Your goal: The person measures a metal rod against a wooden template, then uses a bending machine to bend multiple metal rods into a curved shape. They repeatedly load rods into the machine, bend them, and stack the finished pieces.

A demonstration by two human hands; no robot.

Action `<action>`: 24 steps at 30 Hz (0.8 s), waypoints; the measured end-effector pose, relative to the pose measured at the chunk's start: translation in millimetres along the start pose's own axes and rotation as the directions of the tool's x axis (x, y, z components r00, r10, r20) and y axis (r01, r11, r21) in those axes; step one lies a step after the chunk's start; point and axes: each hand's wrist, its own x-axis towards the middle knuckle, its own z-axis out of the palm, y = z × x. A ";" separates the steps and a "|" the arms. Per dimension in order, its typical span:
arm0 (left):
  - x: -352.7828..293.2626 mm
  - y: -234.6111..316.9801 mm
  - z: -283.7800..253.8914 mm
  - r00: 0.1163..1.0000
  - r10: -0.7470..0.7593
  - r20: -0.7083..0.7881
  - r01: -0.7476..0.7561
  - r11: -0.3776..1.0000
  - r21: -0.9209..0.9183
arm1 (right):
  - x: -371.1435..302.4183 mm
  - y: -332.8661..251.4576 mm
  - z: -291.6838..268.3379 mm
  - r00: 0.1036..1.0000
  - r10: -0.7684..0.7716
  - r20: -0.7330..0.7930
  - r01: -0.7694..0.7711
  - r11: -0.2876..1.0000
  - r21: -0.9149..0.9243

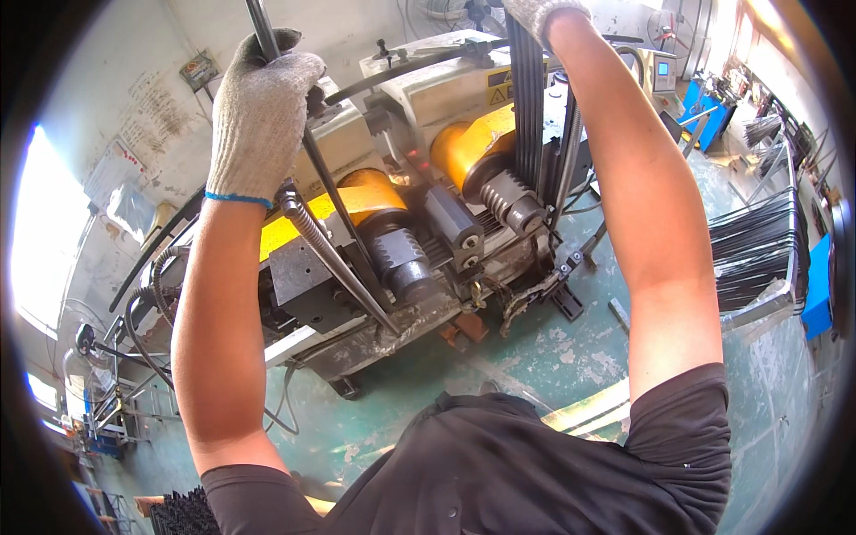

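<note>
My left hand (260,120), in a pale knitted glove with a blue cuff edge, is closed round a long thin metal rod (260,25). The rod sticks out above the fist, and a dark length slants down below it toward the machine. Raised to the top edge, my right hand (544,12) wears a similar glove and is partly cut off by the picture. It grips a bundle of long dark rods (526,98) that hangs upright. Between my arms stands a machine with two yellow-orange housings (367,192) and ridged dark metal rollers (398,259).
A ribbed metal hose (312,234) arches over the machine's left front. At the right, a metal rack (760,299) holds many dark rods beside a blue panel (817,285). A small control box with a screen (662,71) stands behind. The floor (571,343) is worn green.
</note>
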 end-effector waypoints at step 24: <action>20.2 24.4 -21.2 0.994 -0.053 -0.100 0.060 0.996 0.063 | -8.9 -28.6 13.7 1.000 -0.012 0.004 0.011 0.999 0.048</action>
